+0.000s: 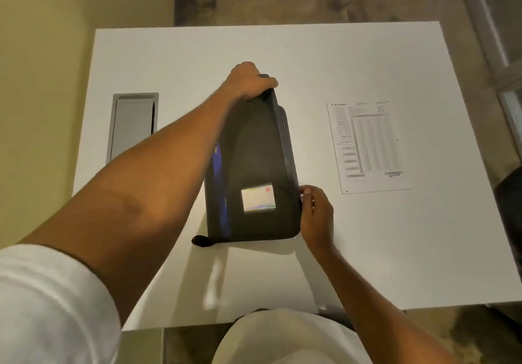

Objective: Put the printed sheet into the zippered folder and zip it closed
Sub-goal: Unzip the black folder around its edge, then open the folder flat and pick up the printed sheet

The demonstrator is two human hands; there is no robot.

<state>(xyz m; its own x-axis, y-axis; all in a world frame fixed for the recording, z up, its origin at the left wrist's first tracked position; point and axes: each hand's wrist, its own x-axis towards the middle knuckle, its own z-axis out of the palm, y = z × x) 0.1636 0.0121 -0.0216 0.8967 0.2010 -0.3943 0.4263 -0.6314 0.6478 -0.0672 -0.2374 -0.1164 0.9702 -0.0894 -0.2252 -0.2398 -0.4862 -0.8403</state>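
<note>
Item 1, zippered folder (254,166): dark, soft-sided, lying on the white bench (367,250) between your two hands. A blue stripe runs down the side nearer your left forearm, and a pale label window sits on the cover just beside your right hand. A short dark tab or strap end pokes out at the near corner, below your left forearm. The far end looks lifted slightly off the bench; whether the zip is open or closed along the edge cannot be told.

Item 2, your left hand (248,81): reached across to the far end of the folder, fingers curled over that end and gripping it.

Item 3, your right hand (316,211): at the folder's near right edge, fingertips pinched against that edge. Whether they hold a zip pull cannot be told, as the spot is too small and blurred.

Item 4, printed sheet (367,146): one white page covered in fine tables and text, lying flat on the bench well apart from the folder, out beyond your right hand and to its right. Neither hand touches it.

Item 5, grey recessed panel (132,126): set into the bench surface, outside your left forearm.

Item 6, white sleeve (50,301): rolled up on your left arm, nearest the camera
</note>
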